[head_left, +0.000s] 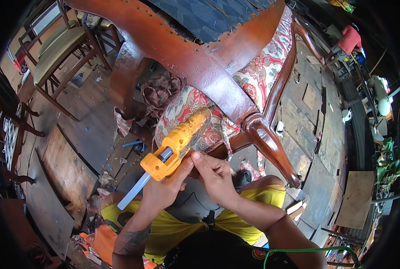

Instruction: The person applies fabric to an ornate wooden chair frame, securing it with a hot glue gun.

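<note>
In front of me is a yellow glue gun (175, 142) with a stained front part and a pale glue stick (135, 190) sticking out of its back end. My left hand (164, 190) is wrapped around its lower side, fingers partly hidden. Close beside it, my right hand (215, 179) is closed, with the thumb pressed forward at the gun's lower edge; what lies between its fingers is hidden. Just beyond the gun, a tipped chair shows its glossy brown wooden frame (195, 67) and red floral upholstery (263, 67). A carved chair leg (271, 143) reaches down toward my right knee.
Dark blue patterned fabric (200, 18) with a frayed edge spans the frame. Chairs with padded seats (58, 49) stand at the left. Wooden boards (67, 166) and scraps lie on the floor. A person in a red shirt (349, 39) bends at far right. A green cord (316, 250) crosses my right arm.
</note>
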`<state>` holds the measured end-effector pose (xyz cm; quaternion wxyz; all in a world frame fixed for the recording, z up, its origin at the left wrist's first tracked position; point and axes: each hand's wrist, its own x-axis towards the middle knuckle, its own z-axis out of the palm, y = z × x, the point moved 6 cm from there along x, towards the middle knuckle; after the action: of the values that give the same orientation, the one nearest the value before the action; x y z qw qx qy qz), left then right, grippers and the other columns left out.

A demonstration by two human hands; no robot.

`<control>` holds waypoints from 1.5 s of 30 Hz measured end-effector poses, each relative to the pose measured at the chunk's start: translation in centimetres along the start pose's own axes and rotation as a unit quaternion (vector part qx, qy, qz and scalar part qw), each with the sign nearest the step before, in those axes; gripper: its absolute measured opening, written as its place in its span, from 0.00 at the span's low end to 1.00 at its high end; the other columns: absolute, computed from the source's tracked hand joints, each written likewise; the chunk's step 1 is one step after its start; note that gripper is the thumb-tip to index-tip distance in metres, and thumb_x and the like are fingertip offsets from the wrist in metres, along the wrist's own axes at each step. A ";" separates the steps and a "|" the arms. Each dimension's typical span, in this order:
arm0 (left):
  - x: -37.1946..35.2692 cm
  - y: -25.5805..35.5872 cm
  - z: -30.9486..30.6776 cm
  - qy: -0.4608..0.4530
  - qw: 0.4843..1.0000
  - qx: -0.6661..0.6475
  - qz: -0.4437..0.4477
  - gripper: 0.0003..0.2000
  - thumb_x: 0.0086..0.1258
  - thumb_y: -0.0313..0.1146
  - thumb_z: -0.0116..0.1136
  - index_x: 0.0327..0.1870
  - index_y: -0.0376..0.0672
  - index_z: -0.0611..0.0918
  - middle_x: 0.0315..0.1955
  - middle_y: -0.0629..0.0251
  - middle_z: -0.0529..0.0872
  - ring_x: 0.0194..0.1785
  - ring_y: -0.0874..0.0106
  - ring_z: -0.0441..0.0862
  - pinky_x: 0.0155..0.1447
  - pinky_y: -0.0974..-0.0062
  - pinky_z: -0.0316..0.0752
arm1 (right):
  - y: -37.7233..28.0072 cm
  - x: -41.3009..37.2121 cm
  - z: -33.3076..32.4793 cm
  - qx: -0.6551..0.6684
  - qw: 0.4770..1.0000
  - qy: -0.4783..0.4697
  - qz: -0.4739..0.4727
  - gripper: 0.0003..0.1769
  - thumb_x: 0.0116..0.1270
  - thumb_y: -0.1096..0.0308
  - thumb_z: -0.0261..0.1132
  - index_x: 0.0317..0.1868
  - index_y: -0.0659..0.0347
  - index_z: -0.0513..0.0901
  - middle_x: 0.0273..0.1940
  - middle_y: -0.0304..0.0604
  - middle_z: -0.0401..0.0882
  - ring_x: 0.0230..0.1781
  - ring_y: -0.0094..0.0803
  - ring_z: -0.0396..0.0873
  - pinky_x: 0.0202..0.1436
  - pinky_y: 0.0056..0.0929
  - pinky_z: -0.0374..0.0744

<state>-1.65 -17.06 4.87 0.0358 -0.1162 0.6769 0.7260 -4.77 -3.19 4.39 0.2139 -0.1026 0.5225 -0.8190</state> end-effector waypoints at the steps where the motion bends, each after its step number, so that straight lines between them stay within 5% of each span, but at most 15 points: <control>1: 0.0 0.0 0.0 -0.002 1.000 0.003 0.003 0.13 0.83 0.38 0.70 0.56 0.36 0.87 0.31 0.69 0.87 0.25 0.81 0.80 0.28 0.79 0.74 | 0.0 0.0 0.0 -0.015 1.000 -0.006 -0.003 0.23 0.95 0.60 0.54 0.56 0.75 0.87 0.50 0.45 0.88 0.42 0.24 0.85 0.49 0.27 0.86; 17: -0.1 -0.4 -0.1 -0.003 1.000 0.026 -0.012 0.15 0.83 0.37 0.70 0.60 0.34 0.87 0.35 0.65 0.89 0.26 0.78 0.83 0.29 0.78 0.77 | 0.1 -0.2 -0.2 -0.014 1.000 -0.002 0.014 0.23 0.94 0.60 0.56 0.61 0.75 0.86 0.52 0.46 0.89 0.43 0.27 0.87 0.51 0.30 0.89; 31: -0.2 -0.5 0.1 -0.011 1.000 0.022 -0.009 0.16 0.84 0.37 0.70 0.61 0.34 0.86 0.35 0.64 0.89 0.25 0.80 0.82 0.29 0.79 0.76 | 0.7 -0.4 -0.5 0.008 1.000 0.021 0.005 0.23 0.94 0.59 0.57 0.59 0.75 0.88 0.50 0.43 0.90 0.47 0.24 0.86 0.57 0.28 0.88; 40: -0.5 -0.5 0.2 -0.012 0.999 0.032 -0.010 0.16 0.85 0.42 0.67 0.58 0.37 0.86 0.33 0.68 0.87 0.25 0.79 0.82 0.28 0.76 0.76 | 0.4 -0.5 -0.3 0.005 1.000 0.024 -0.007 0.23 0.93 0.59 0.58 0.55 0.74 0.88 0.47 0.43 0.90 0.43 0.24 0.86 0.51 0.28 0.87; 45: -0.5 -0.6 0.1 -0.015 0.999 0.039 -0.013 0.15 0.83 0.37 0.70 0.59 0.34 0.87 0.35 0.66 0.89 0.26 0.80 0.81 0.29 0.78 0.76 | 0.8 -0.6 -0.6 -0.006 0.999 0.038 -0.004 0.23 0.93 0.59 0.58 0.53 0.74 0.89 0.47 0.43 0.90 0.44 0.22 0.86 0.53 0.27 0.87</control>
<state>-1.07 -16.87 4.35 0.0597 -0.1124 0.7024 0.7003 -4.25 -2.72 3.40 0.1903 -0.0751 0.5347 -0.8199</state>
